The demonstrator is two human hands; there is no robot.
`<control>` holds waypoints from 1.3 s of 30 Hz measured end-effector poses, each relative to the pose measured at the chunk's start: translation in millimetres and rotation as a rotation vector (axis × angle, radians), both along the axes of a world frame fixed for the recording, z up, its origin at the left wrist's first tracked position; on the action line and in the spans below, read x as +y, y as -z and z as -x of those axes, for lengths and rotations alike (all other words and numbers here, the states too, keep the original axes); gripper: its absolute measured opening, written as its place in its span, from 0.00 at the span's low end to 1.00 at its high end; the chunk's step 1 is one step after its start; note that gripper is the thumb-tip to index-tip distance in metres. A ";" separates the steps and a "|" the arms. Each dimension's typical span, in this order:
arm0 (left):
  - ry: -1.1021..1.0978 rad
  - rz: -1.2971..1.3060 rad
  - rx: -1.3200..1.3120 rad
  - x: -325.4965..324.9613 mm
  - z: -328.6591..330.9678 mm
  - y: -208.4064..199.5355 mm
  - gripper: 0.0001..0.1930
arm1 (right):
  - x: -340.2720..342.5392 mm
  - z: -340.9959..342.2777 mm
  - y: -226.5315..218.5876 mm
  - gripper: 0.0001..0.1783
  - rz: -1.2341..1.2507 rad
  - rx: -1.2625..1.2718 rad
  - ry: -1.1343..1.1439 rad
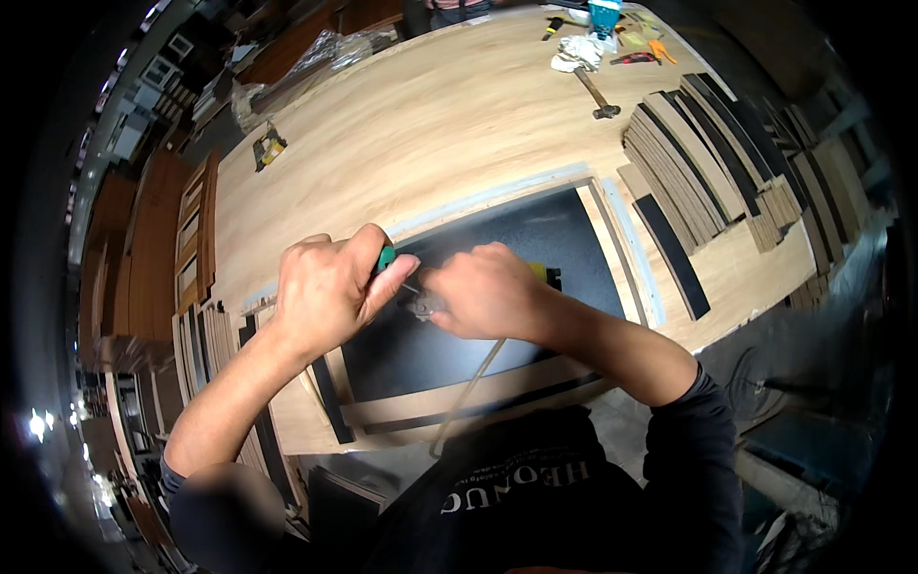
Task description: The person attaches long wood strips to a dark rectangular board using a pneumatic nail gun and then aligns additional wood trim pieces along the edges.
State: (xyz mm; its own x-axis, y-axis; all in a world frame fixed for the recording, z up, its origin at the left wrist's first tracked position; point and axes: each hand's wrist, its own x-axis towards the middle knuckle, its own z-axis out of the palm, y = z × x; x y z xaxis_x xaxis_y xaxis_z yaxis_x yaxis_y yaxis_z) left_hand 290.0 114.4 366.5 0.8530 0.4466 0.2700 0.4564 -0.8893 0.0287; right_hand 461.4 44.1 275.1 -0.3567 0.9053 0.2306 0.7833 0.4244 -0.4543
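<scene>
You've got a large pale wood-grain tabletop under everything. On its near side, directly below your hands, lies a dark rectangular panel with light wooden strips along its edges. Stack of thin brown and black boards sits on the right, well apart from your hands. Your left hand is over the panel's left part, wrapped around a green-handled tool. Your right hand is just beside it, fingers curled onto a blurred grey metal piece; exact grip hidden. A thin beige hose runs below the right hand toward your body. Yellow-and-black part shows just behind your right wrist; can't tell if it joins the metal piece. Green tool handle pokes out by your left thumb, thin shaft toward the grey metal piece, which sits between your hands.
</scene>
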 end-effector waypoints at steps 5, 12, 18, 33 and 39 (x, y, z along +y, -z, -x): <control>0.145 0.040 -0.050 10.2 11.7 4.5 0.13 | 0.9 5.6 -6.4 0.15 0.124 -0.144 -0.038; 0.256 0.020 -0.057 15.9 20.2 5.7 0.13 | -1.8 10.7 -5.5 0.15 0.059 -0.145 -0.054; 0.293 0.008 -0.050 14.2 21.2 4.1 0.13 | -1.5 12.6 -0.7 0.18 0.058 -0.183 -0.075; 0.018 0.061 0.012 -6.7 18.4 0.3 0.11 | -2.0 13.5 -4.9 0.15 0.070 -0.113 -0.006; -0.115 0.108 0.063 -15.4 14.6 -3.9 0.11 | -7.0 23.2 11.0 0.18 -0.117 -0.240 0.100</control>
